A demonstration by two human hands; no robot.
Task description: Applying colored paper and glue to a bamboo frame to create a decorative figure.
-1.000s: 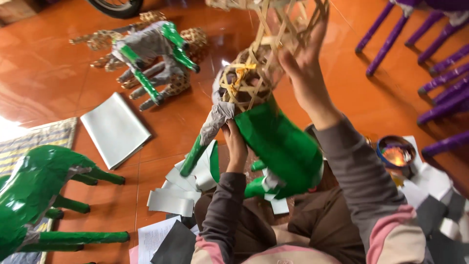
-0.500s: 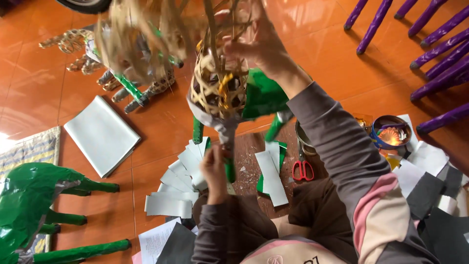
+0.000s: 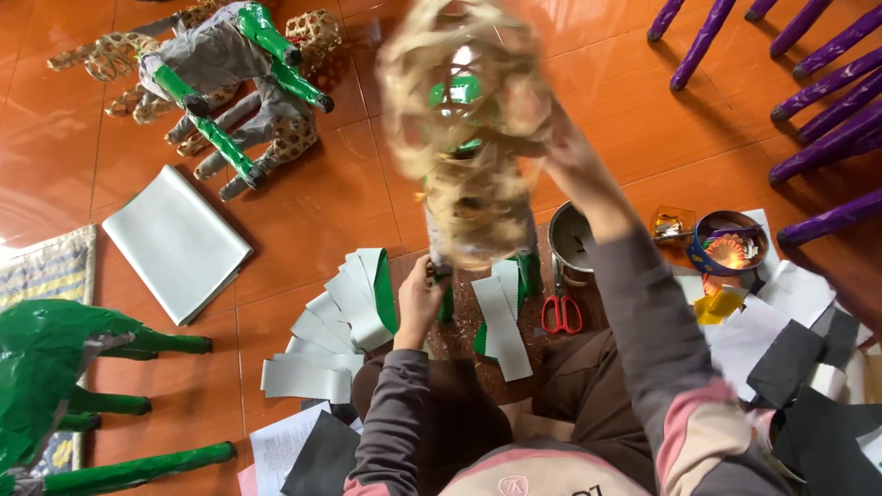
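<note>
Right hand (image 3: 571, 161) is up high, fingers wrapped round the upper part of the woven cane animal frame (image 3: 464, 129), holding it in the air close to the camera, so it's blurred. Left hand (image 3: 421, 298) is lower down, closed round one green-wrapped leg (image 3: 446, 298) of the same frame, near where the leg meets the floor. So both hands grip the frame; it hangs upright betw. them, over the lap.

Looks like the covering stage: part of the frame is bare cane, w/ green showing inside and on the legs. My read is the frame is being turned or checked to find the next bare patch.

Just beside the left hand: a fan of cut paper strips (image 3: 335, 321), white w/ one green edge. Two more strips (image 3: 501, 321) lie under the frame. Red-handled scissors (image 3: 560, 312) sit just right of those, a metal pot (image 3: 570, 241) behind them, and a round tin (image 3: 730, 243) further right w/ something orange in it.

Next move, as I judge it, needs one hand freed for a strip while the other steadies the frame.

Further out: a half-covered animal (image 3: 230, 83) lying top left, a fully green one (image 3: 55, 367) at the left edge, a grey sheet (image 3: 175, 241) betw. them, purple chair legs (image 3: 808, 92) top right.
</note>
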